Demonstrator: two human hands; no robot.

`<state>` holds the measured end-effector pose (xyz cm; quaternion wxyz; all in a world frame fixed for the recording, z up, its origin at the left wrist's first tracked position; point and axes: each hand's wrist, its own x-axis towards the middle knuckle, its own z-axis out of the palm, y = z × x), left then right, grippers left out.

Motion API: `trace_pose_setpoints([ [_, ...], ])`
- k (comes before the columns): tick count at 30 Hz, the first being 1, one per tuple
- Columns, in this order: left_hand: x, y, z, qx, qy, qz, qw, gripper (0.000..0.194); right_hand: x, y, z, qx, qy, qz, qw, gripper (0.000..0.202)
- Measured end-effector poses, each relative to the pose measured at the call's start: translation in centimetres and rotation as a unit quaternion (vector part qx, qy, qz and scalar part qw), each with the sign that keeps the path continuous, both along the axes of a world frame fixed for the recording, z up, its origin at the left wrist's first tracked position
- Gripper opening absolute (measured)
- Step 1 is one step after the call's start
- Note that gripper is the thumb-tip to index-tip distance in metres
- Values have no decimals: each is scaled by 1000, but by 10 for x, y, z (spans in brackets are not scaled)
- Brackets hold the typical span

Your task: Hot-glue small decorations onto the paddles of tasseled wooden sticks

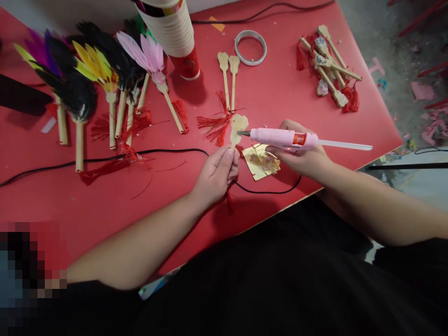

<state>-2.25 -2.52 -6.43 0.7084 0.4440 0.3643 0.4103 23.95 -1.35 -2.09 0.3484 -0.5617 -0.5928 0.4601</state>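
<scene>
My left hand [217,171] is closed round the handle of a small wooden fan handle [239,125], its flat lobed head pointing up and away from me. A red tassel hangs below that hand. In my right hand [304,151] is a pink hot glue gun [273,137], with a clear glue stick [345,144] sticking out of its back. The gun's metal nozzle is at the face of the wooden head; whether it touches I cannot tell. Under the gun lies a yellow square pad [257,163] with glue residue on it.
Feather fans [80,102] with red tassels lie at the left, beside stacked paper cups [171,32]. Two bare wooden handles [229,79] and a tape roll [237,46] lie ahead. More handles [332,70] are piled at the right. A black cord [168,150] crosses the red table.
</scene>
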Motion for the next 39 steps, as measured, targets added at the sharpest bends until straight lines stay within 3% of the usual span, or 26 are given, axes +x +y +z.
trace_pose_setpoints([
  [8,-2,2,-1,9,3,-17,1000,66,-3,2,3,-14,34,-51,998,57],
  [11,-2,3,0,15,3,-11,1000,67,-2,2,2,-15,68,-41,997,56],
  [16,1,3,-1,32,-6,8,999,65,-2,-7,5,22,38,-35,998,53],
  [22,1,2,-2,22,-9,3,1000,66,-3,-9,5,-10,51,-16,999,58],
  [27,-1,2,-3,27,-3,-1,1000,65,-4,-5,-2,29,-22,-40,999,55],
  [39,-3,0,-4,29,12,-2,1000,67,-5,1,-2,-6,36,-59,998,57],
])
